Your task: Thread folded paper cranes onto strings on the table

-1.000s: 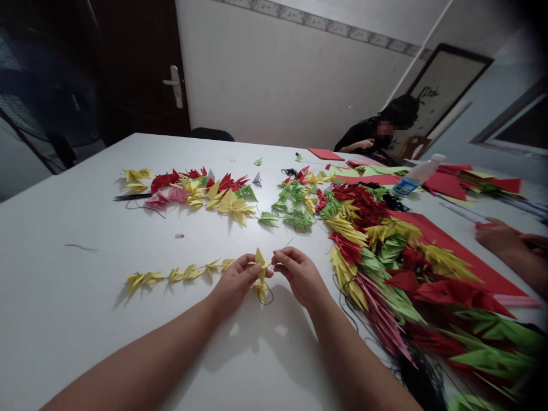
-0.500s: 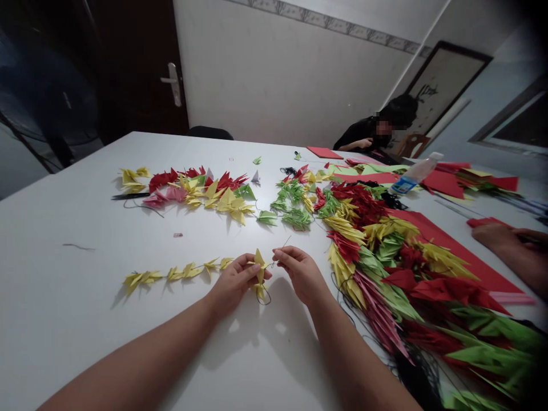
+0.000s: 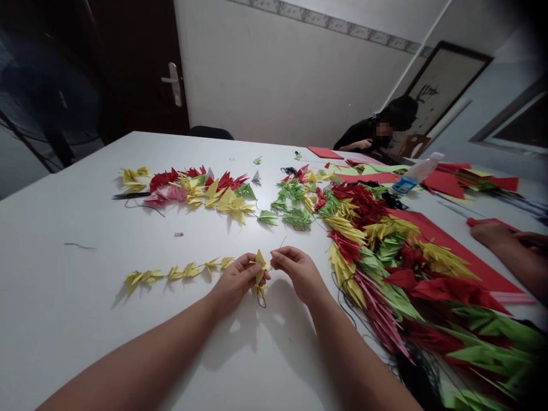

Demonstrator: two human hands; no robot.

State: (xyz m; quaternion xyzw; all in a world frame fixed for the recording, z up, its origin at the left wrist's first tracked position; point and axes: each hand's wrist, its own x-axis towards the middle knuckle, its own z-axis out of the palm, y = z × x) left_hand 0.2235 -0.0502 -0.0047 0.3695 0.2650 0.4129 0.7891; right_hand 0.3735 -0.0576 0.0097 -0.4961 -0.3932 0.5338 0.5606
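Between the fingers of my left hand (image 3: 235, 281) is a yellow folded paper crane (image 3: 260, 266), held just above the white table (image 3: 180, 337). My right hand (image 3: 298, 271) pinches a thin needle (image 3: 282, 243) close to the crane's right side, its shaft pointing up. Dark thread (image 3: 261, 300) loops down below the crane, beside another bit of yellow paper. A string of yellow paper cranes (image 3: 188, 270) lies on the table, running left from my left hand. My fingers hide part of the held crane and the thread.
Heaped strings of coloured cranes (image 3: 381, 251) lie right of my right arm. More cranes (image 3: 229, 204) and scissors (image 3: 131, 196) lie farther back. A plastic bottle (image 3: 415, 174) leans among paper sheets. Another person (image 3: 363, 134) sits at the far side; someone's hand (image 3: 492, 235) rests at right.
My right hand has shifted slightly left, bringing the needle nearer the yellow crane. The thread loop beneath has narrowed.
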